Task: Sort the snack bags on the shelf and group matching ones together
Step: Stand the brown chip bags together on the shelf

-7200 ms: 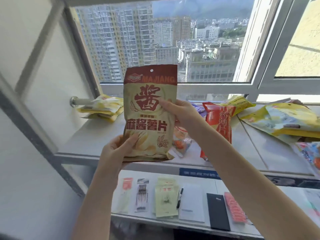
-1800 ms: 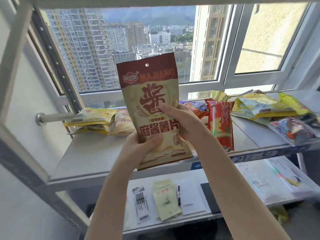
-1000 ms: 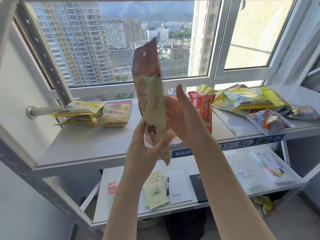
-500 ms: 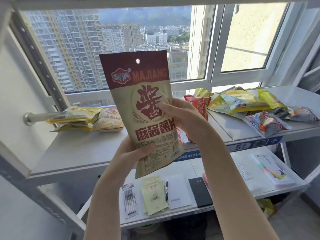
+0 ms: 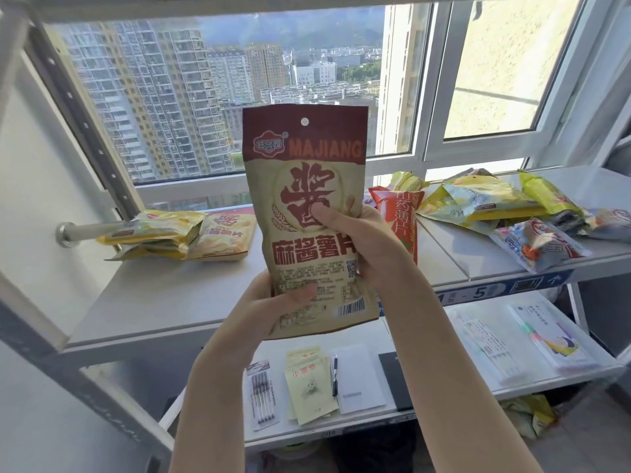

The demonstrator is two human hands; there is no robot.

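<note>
I hold a brown-and-beige MAJIANG chip bag upright in front of the window, its back with barcode facing me. My left hand grips its lower left corner, and my right hand grips its right edge, thumb over the print. On the grey shelf, at the far left, a matching beige bag lies next to stacked yellow bags. A red bag stands just right of my right hand. Yellow bags and a colourful bag lie mixed at the right.
A lower shelf carries pens, green packets, a white pad, a black notebook and leaflets. A metal rod sticks out at the left wall. The rack's slanted post runs up on the left, with the window behind.
The bag was turned edge-on a second ago and now faces me flat with its back side. It has shifted right and upright, and both hands still hold it.
</note>
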